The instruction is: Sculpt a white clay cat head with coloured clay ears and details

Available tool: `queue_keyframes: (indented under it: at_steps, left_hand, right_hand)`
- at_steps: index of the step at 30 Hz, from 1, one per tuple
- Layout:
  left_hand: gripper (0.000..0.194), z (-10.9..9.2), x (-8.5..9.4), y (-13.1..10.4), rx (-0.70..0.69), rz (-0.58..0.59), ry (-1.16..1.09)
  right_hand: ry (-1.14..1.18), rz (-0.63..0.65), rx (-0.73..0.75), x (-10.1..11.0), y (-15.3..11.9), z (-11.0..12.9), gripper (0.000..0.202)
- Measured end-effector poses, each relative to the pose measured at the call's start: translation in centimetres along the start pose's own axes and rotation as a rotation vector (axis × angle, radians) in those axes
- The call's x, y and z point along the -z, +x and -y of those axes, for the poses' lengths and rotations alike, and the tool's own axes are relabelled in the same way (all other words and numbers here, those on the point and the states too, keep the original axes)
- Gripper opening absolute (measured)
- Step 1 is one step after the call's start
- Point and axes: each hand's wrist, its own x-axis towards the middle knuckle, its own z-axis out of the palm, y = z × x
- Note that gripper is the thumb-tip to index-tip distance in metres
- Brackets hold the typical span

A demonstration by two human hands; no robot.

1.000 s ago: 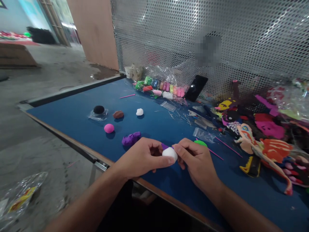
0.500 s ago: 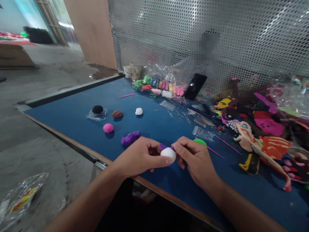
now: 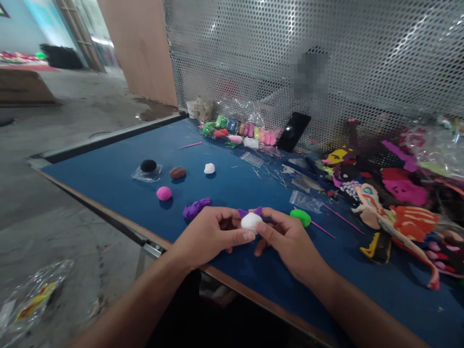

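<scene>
Centrally, left hand [image 3: 210,236] and right hand [image 3: 292,239] pinch a white clay ball [image 3: 251,222] (purple peaks [image 3: 258,211] at 11 and 1 o'clock); green clay [image 3: 300,218], 3 o'clock.

A smooth white clay ball [image 3: 250,222] is held between the left grip [image 3: 212,237] and the right grip [image 3: 290,240] over the tabletop [image 3: 108,162], its lower edge partly covered. From its far side, a pointed purple clay piece [image 3: 242,212] rises toward ten o'clock, a second purple piece [image 3: 258,211] toward one o'clock.
</scene>
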Motion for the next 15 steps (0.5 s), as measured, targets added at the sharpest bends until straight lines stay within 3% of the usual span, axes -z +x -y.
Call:
queue_keyframes:
  at_steps: [5,11,15]
  left_hand:
    - [0.037,0.8,0.1,-0.7,-0.213,-0.238,0.019]
    - [0.018,0.9,0.3,-1.3,-0.447,-0.278,0.268]
    - [0.012,1.0,0.3,-1.3,-0.508,-0.319,0.346]
  right_hand:
    - [0.192,-0.02,-0.001,0.2,0.1,-0.7,0.025]
    - [0.261,0.04,-0.05,0.2,0.1,-0.5,0.025]
    - [0.267,0.053,-0.052,0.1,0.0,-0.5,0.026]
